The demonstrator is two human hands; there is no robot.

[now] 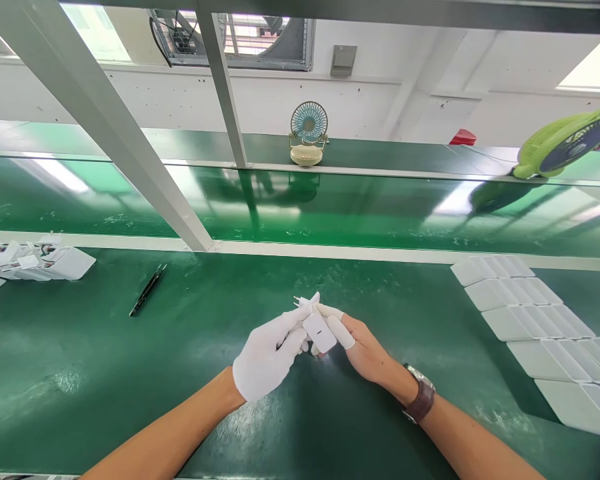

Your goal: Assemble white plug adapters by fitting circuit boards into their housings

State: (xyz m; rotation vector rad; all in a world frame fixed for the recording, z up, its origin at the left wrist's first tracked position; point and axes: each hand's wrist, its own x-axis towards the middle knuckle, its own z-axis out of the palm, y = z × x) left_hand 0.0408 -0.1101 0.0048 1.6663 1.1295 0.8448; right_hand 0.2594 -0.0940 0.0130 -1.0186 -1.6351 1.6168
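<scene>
My left hand [273, 350], in a white glove, is closed on a small white plug with two thin prongs, in front of me over the green bench. My right hand [357, 337] wears white finger cots and pinches a white charger housing [321, 331] with a small dark slot in its face. The two white pieces meet between my fingertips; I cannot tell whether they are joined. My fingers hide part of both. A pair of black tweezers [148, 290] lies on the bench to the left of my left hand.
Several white plates or lids [525, 322] lie overlapping in a row at the right. White parts [35, 259] are heaped at the far left. Behind the bench run a green belt [360, 213] and a shelf with a small fan [309, 133] and a green fan [560, 143]. A slanting white post [130, 140] stands left.
</scene>
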